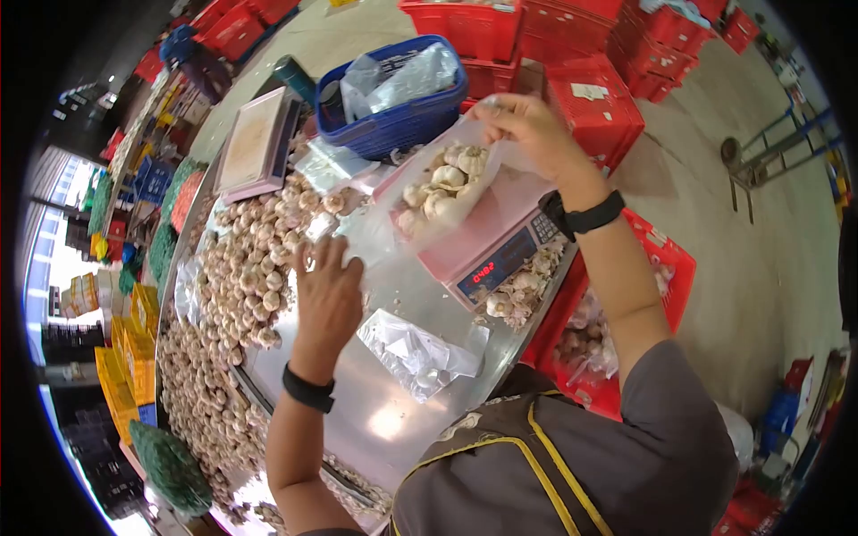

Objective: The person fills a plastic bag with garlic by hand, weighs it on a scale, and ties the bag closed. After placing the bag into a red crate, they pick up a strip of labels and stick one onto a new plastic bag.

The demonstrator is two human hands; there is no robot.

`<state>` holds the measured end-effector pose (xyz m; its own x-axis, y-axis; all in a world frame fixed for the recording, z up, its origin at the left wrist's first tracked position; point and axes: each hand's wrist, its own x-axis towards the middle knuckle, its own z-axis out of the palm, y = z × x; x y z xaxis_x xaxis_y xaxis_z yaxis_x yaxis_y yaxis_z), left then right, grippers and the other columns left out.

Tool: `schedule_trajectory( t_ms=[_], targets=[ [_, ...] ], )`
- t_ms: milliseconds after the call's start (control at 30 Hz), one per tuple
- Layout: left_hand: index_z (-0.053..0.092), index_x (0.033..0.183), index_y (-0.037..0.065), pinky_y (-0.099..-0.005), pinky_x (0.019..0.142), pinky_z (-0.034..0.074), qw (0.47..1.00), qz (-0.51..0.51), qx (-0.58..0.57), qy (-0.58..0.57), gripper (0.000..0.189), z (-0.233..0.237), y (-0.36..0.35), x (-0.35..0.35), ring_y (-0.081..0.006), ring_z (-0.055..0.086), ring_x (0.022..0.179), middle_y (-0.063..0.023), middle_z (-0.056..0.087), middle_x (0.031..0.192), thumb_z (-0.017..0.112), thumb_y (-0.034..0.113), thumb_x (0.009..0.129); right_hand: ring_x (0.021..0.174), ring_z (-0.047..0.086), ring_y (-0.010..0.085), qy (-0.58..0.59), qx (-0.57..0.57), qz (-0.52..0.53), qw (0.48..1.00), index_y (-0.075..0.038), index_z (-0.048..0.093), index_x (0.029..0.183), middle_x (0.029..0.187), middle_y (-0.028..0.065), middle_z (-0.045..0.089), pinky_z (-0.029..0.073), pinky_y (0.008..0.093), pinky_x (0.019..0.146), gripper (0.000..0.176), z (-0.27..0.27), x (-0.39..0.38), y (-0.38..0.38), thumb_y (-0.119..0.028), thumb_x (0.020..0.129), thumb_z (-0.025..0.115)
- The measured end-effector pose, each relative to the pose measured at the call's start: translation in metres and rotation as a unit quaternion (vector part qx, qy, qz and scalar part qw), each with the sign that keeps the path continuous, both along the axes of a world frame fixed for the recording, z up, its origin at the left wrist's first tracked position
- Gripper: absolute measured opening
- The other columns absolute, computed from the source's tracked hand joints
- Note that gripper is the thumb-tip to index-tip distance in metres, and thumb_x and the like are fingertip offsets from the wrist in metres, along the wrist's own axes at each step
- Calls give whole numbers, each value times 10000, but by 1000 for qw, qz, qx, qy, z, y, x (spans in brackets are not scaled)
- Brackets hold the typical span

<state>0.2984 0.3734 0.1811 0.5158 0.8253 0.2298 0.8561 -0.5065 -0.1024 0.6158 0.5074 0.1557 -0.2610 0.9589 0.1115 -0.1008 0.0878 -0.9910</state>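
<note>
A metal worktop (375, 447) spreads across the middle of the frame, running toward the lower left. Over its left part lies a broad heap of garlic (237, 277), reaching from the upper middle down to the lower left. A red crate (677, 290) stands right of centre, beside the worktop's edge and partly behind the right forearm, with bagged garlic inside. At the upper centre is a blue basket (384, 134) holding clear plastic packaging (411, 85). Just below and right of it stands a pink scale (527, 201); a second scale (255, 143) sits at the upper left, past the heap. On the pink scale rests a translucent bag (480, 189), tilted, with several pale bulbs (449, 177) in it. The right hand (500, 121), upper centre, pinches the bag's upper edge between thumb and fingers. The left hand (329, 281), left of centre, is over the worktop near the heap, its fingers bent and loosely parted. Below centre lies crumpled white plastic (416, 353). Smallest, red digits glow on the pink scale's display (496, 265).
</note>
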Motion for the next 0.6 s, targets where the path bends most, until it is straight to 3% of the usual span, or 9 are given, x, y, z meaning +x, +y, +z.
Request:
schedule_trajectory(
  t_ms=[100, 233, 300, 333, 367, 400, 467, 500, 600],
  targets=[
    [573, 723, 58, -433, 880, 420, 987, 76, 138, -32, 78, 41, -31, -42, -282, 559, 1004, -116, 587, 979, 620, 33, 666, 800, 596, 131, 84, 13, 100, 991, 53, 621, 1035, 798, 59, 624, 467, 267, 767, 294, 59, -28, -21, -201, 936, 512],
    [581, 731, 39, -352, 688, 474, 956, 267, 75, -95, 64, 50, -95, -83, -222, 619, 816, -90, 621, 815, 642, 18, 734, 901, 639, 194, 171, -5, 274, 946, 85, 567, 1152, 949, 118, 663, 497, 320, 823, 344, 89, -72, -70, -100, 914, 400],
    [614, 779, 10, -280, 576, 451, 869, 240, 65, -429, 66, 55, -121, -76, -135, 594, 661, -54, 634, 710, 641, 46, 826, 956, 645, 199, 120, -63, 326, 936, 89, 568, 1144, 1051, 135, 654, 525, 318, 813, 343, 88, -88, -93, -23, 872, 391],
    [645, 833, -12, -241, 597, 436, 806, 217, 36, -550, 93, 48, -134, -74, -95, 574, 685, -52, 659, 765, 627, 69, 873, 960, 647, 191, 66, -95, 332, 936, 73, 564, 1168, 1090, 127, 646, 530, 296, 784, 345, 90, -101, -109, -3, 872, 407],
    [669, 886, -14, -242, 638, 453, 739, 158, -9, -654, 85, 44, -142, -67, -108, 581, 700, -52, 666, 822, 629, 59, 869, 964, 649, 184, 9, -125, 336, 934, 58, 561, 1193, 1130, 118, 638, 536, 274, 755, 352, 92, -114, -124, 16, 872, 422],
    [682, 952, -6, -274, 705, 471, 721, 205, -74, -657, 118, 52, -155, -59, -136, 601, 752, -74, 675, 877, 633, 59, 866, 990, 638, 170, 13, -165, 368, 915, 25, 554, 1223, 1166, 95, 624, 532, 253, 748, 352, 79, -129, -135, 8, 887, 454],
    [676, 1020, 7, -290, 721, 471, 803, 132, -41, -579, 209, 28, -163, -58, -202, 619, 804, -119, 675, 910, 668, 41, 813, 1022, 618, 148, 25, -241, 422, 874, -31, 536, 1277, 1205, 48, 606, 522, 238, 758, 364, 37, -161, -159, -54, 914, 523],
    [653, 1082, 17, -319, 750, 486, 844, 159, -57, -508, 318, 23, -169, -55, -253, 619, 858, -134, 661, 986, 689, 25, 766, 1028, 609, 138, 34, -277, 443, 852, -56, 525, 1299, 1207, 25, 602, 517, 243, 774, 379, 14, -175, -174, -109, 926, 561],
    [579, 1213, 46, -356, 789, 494, 888, 167, -78, -421, 499, -34, -184, -57, -305, 601, 919, -127, 640, 1081, 684, 9, 727, 993, 596, 110, 68, -324, 461, 823, -56, 550, 1258, 1175, 11, 605, 492, 265, 828, 363, -57, -208, -217, -185, 922, 600]
  ],
)
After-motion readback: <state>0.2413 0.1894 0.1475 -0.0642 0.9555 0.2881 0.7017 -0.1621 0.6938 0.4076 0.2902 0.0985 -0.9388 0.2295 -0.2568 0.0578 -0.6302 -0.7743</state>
